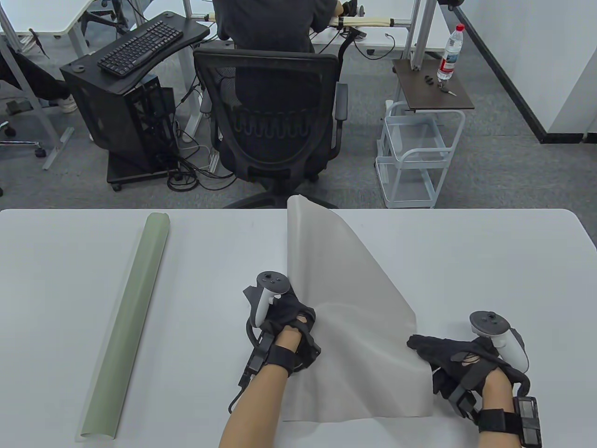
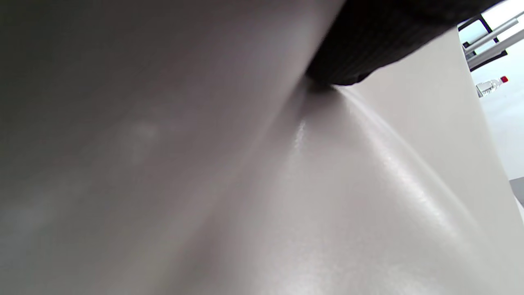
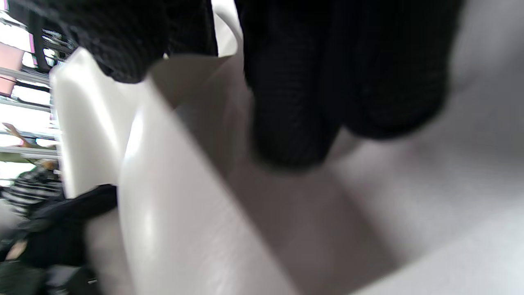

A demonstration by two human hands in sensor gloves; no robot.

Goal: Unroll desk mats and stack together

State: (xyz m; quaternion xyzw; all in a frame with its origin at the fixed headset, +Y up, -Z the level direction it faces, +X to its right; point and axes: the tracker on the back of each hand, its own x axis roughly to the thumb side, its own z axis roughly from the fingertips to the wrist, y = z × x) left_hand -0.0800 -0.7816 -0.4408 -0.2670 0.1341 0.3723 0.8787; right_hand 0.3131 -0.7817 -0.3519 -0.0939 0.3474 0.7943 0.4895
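Observation:
A beige desk mat point(image 1: 347, 303) lies partly unrolled on the white table point(image 1: 489, 261), its far end still curled up toward the table's back edge. My left hand point(image 1: 291, 310) grips the mat's left side where it curls. My right hand point(image 1: 431, 347) presses on the mat's right edge near its front corner. A green desk mat point(image 1: 130, 322) lies rolled up at the left. The left wrist view shows the beige mat point(image 2: 368, 184) close up under a gloved finger point(image 2: 368, 49). The right wrist view shows gloved fingers point(image 3: 294, 102) on the curled mat point(image 3: 163, 213).
Beyond the table's far edge stand an office chair point(image 1: 275, 121), a white wire cart point(image 1: 415, 154) and a small side table with a water bottle point(image 1: 450, 53).

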